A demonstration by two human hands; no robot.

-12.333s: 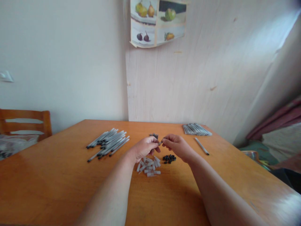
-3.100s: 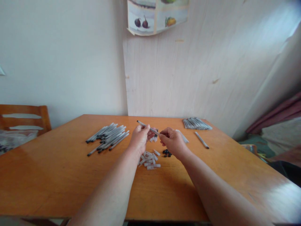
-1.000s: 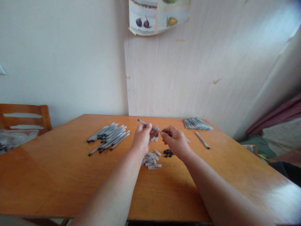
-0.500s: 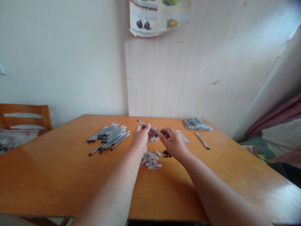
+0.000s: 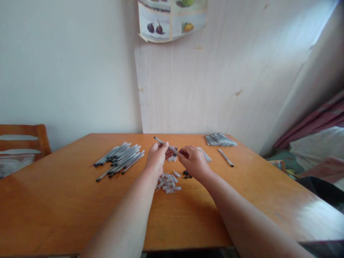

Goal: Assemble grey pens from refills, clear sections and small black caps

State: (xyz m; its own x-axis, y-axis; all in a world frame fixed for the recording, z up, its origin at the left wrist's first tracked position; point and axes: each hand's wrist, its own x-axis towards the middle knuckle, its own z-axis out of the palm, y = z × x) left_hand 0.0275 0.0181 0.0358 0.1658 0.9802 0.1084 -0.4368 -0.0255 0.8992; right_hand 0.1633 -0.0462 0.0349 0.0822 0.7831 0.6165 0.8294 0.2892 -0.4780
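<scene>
My left hand (image 5: 158, 154) is closed around a grey pen (image 5: 162, 142), thumb on top. The pen slants down to the right, its black end up at the left. My right hand (image 5: 194, 160) pinches the pen's lower right end; its fingertips hide what is there. Beneath the hands lies a heap of small translucent white caps (image 5: 167, 182). Beside them is a small cluster of black plugs (image 5: 187, 174). Small clear-and-black pieces (image 5: 172, 158) show partly behind the hands.
A loose pile of grey pens (image 5: 119, 159) lies left on the wooden table (image 5: 67, 208). A stacked bundle of pens (image 5: 220, 139) is at the back right, with a single pen (image 5: 226, 157) nearer. Thin clear rods (image 5: 205, 154) lie behind my right hand. A chair (image 5: 24, 139) stands left.
The head view has turned slightly right, so everything sits further left. Both hands keep their hold on the pen, and the right fingertips stay at its lower end.
</scene>
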